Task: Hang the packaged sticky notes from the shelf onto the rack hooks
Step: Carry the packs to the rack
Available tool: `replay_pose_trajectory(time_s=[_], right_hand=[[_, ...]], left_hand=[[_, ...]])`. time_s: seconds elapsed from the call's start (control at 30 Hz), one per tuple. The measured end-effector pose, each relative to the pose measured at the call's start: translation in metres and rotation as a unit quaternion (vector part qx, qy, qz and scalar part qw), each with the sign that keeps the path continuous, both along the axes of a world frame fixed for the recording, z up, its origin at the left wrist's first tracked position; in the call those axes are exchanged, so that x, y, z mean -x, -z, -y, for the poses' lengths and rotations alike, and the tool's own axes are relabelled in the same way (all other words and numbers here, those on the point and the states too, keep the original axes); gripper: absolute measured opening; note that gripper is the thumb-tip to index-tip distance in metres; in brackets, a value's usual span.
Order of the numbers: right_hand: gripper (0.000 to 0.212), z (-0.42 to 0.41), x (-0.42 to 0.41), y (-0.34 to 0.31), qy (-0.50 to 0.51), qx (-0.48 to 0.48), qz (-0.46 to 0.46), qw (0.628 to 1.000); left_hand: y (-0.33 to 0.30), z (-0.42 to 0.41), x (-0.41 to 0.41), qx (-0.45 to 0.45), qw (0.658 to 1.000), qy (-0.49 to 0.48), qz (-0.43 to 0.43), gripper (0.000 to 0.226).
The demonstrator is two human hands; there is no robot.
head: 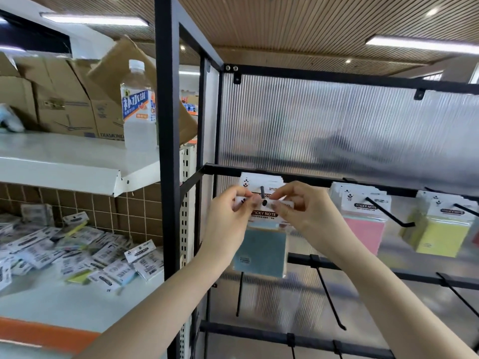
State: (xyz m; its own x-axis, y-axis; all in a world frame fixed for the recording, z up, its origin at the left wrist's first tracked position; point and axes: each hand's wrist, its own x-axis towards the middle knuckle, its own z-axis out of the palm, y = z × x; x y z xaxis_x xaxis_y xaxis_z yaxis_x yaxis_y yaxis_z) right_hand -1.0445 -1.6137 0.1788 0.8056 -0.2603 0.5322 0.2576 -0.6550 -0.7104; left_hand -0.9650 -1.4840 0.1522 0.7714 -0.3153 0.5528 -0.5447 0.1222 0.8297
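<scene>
As both hands [261, 208] pinch, blue packet [260, 251] (at hook [265, 202])

A slatted wooden ceiling [298, 24] carries long strip lights [420, 44], with brown tiled wall [77, 203] low at left beside cardboard boxes [59, 99].

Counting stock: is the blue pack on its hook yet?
Going on: the hook tip pokes through the blue pack header, both hands pinching it.

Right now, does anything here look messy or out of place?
Yes. The sticky note packs on the lower left shelf lie in a loose, overlapping heap, not stacked. A water bottle stands on the shelf above beside open cardboard boxes. On the rack, the pink packs and yellow packs hang neatly.
</scene>
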Motion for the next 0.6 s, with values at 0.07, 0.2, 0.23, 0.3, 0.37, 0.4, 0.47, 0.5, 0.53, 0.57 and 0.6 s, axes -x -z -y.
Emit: replay_pose_trajectory(time_s=[0.07,0.2,0.23,0.3,0.37,0.4,0.47,0.5,0.53,0.57,0.6], right_hand=[[0.006,0.002,-0.006,0.001,0.026,0.005,0.0,1.0],[0.01,0.009,-0.023,0.003,0.119,0.082,0.006,0.989],[0.01,0.01,-0.026,0.004,0.134,0.105,0.01,0.985],[0.013,0.012,-0.033,0.007,0.147,0.137,0.024,0.979],[0.021,0.014,-0.04,0.011,0.156,0.171,0.042,0.972],[0.027,0.015,-0.043,0.013,0.162,0.187,0.045,0.968],[0.036,0.019,-0.05,0.018,0.167,0.209,0.04,0.963],[0.04,0.02,-0.054,0.02,0.169,0.212,0.033,0.962],[0.042,0.022,-0.057,0.02,0.175,0.208,0.023,0.962],[0.043,0.022,-0.061,0.021,0.184,0.2,0.018,0.962],[0.044,0.023,-0.064,0.021,0.192,0.19,0.015,0.963]], left_hand=[[0.002,0.002,-0.007,-0.016,1.0,-0.013,0.003,0.007],[0.009,0.005,-0.022,-0.049,0.994,-0.071,0.062,0.019],[0.011,0.007,-0.026,-0.056,0.992,-0.085,0.069,0.022],[0.014,0.014,-0.034,-0.064,0.99,-0.106,0.07,0.027],[0.015,0.022,-0.042,-0.056,0.99,-0.119,0.044,0.031],[0.014,0.027,-0.046,-0.054,0.99,-0.127,0.027,0.033],[0.012,0.036,-0.052,-0.065,0.986,-0.153,-0.006,0.04],[0.011,0.04,-0.054,-0.071,0.983,-0.167,-0.02,0.042],[0.009,0.044,-0.056,-0.076,0.981,-0.177,-0.03,0.043],[0.008,0.047,-0.058,-0.081,0.979,-0.183,-0.037,0.043],[0.007,0.049,-0.059,-0.086,0.978,-0.186,-0.042,0.042]])
